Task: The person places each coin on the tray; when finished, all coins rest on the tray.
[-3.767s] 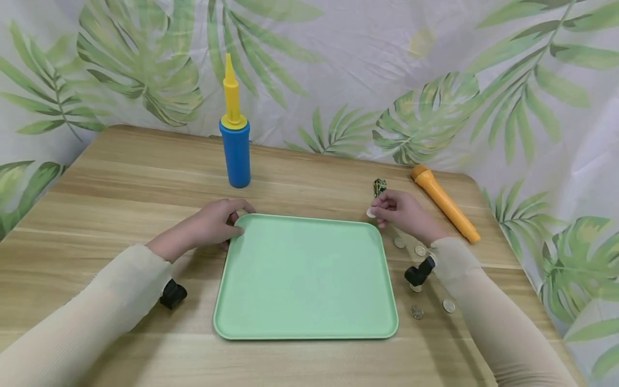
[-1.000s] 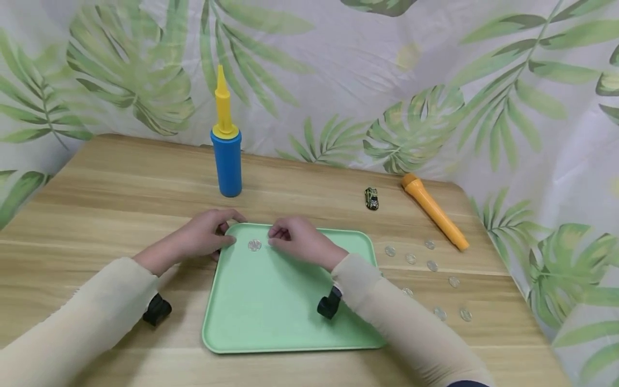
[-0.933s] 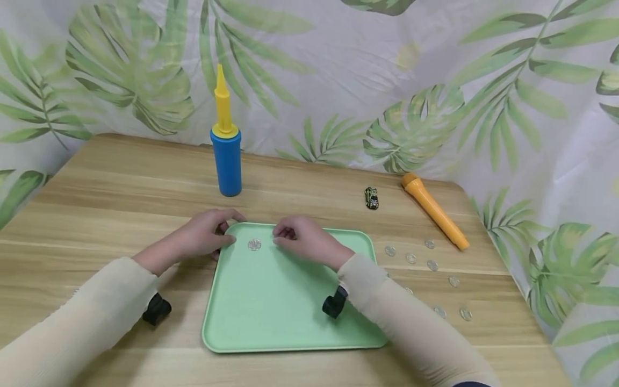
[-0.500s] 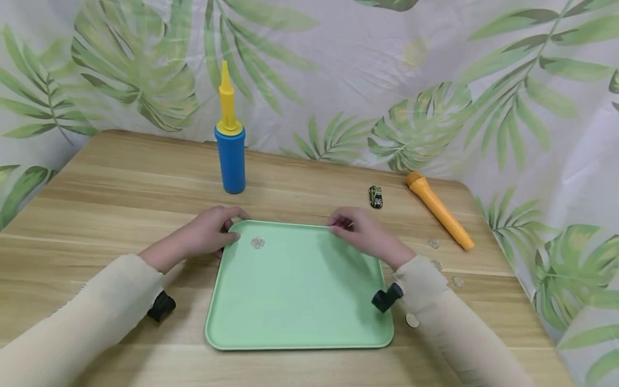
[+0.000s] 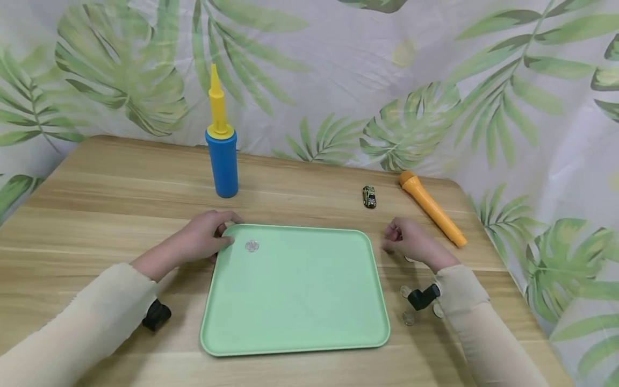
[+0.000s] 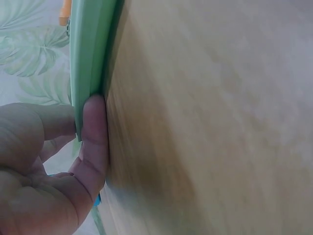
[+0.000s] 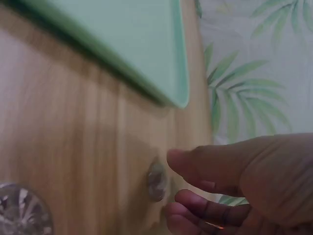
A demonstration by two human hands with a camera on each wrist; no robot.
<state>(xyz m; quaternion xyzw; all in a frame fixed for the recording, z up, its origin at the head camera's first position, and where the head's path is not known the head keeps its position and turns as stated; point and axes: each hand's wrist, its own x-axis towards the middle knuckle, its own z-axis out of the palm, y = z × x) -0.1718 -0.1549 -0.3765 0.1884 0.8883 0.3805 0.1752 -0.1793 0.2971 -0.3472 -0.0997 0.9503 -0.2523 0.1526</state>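
Note:
My left hand (image 5: 205,236) grips the far left corner of a light green tray (image 5: 300,290). In the left wrist view a finger (image 6: 95,129) lies under the tray's rim, with the thumb on the other side. One silver coin (image 5: 252,245) lies flat in the tray near that corner. Beyond the tray's right side, my right hand (image 5: 411,242) hovers over the table with loosely bent fingers and nothing held. The right wrist view has a coin (image 7: 157,181) just off its parted thumb and fingers, and a second coin (image 7: 22,210) farther away.
More coins (image 5: 405,292) lie on the wooden table right of the tray, some hidden under the right arm. Behind stand a blue and yellow hand pump (image 5: 224,161), a small toy car (image 5: 369,197) and an orange toy microphone (image 5: 432,209). A leaf-print cloth hangs behind the table.
A coin pinched in my right hand earlier now rests in the tray. My right hand has since moved rightward off the tray toward the table coins. The left hand keeps its hold.

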